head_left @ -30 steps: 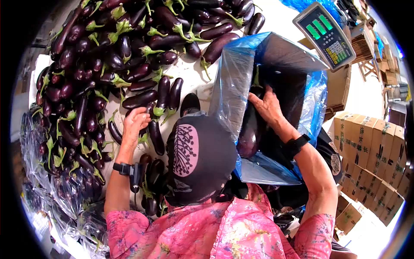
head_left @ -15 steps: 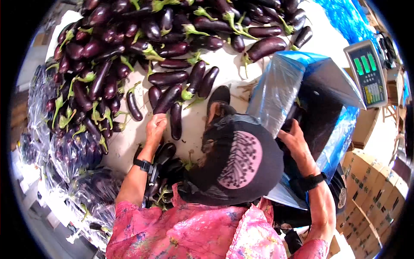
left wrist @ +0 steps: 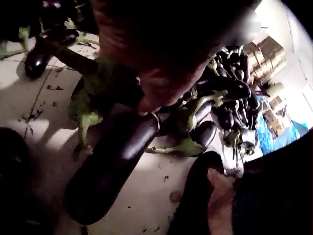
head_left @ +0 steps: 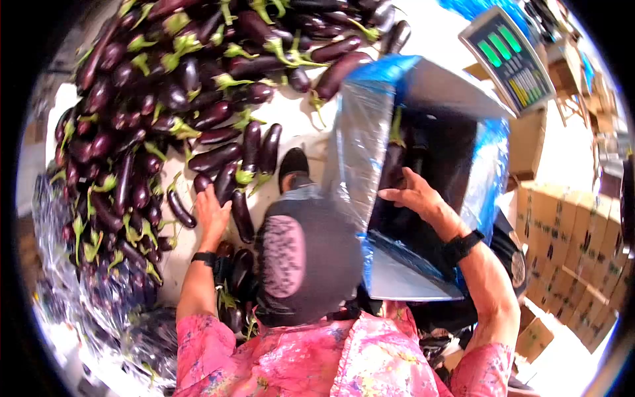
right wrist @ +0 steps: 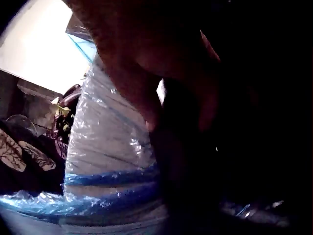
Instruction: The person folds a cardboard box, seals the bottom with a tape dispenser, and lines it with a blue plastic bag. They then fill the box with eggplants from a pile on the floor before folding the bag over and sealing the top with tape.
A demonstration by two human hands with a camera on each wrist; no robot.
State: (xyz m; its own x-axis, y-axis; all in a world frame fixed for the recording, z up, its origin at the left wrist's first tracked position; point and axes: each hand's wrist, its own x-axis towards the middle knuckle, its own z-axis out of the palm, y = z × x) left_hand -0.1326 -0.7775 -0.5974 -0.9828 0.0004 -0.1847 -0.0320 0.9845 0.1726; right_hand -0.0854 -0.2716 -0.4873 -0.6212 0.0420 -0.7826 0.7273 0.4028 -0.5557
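Observation:
My left hand [head_left: 213,215] reaches to a small cluster of eggplants on the white surface, its fingers spread and fingertips at one eggplant [head_left: 225,182]. In the left wrist view, the thumb lies close to the top end of another glossy eggplant [left wrist: 115,169]. My right hand [head_left: 420,198] is inside a box [head_left: 364,145] lined with blue plastic film. Its thumb and index finger stand apart over an eggplant [head_left: 391,165] with a green stem, near the box's left wall. Deep shadow hides the other fingers in the right wrist view.
A large heap of eggplants [head_left: 192,86] covers the far left and back. Clear plastic bags [head_left: 99,304] lie at the left edge. A digital scale display [head_left: 508,58] stands behind the box. Cartons [head_left: 562,231] are stacked at right. A shoe [head_left: 293,164] is beside the box.
My left hand goes from loosely curled beside the cluster, to the lower end of an eggplant, to fingers spread there. The right hand stays in the box, now lower along it. The head view swings.

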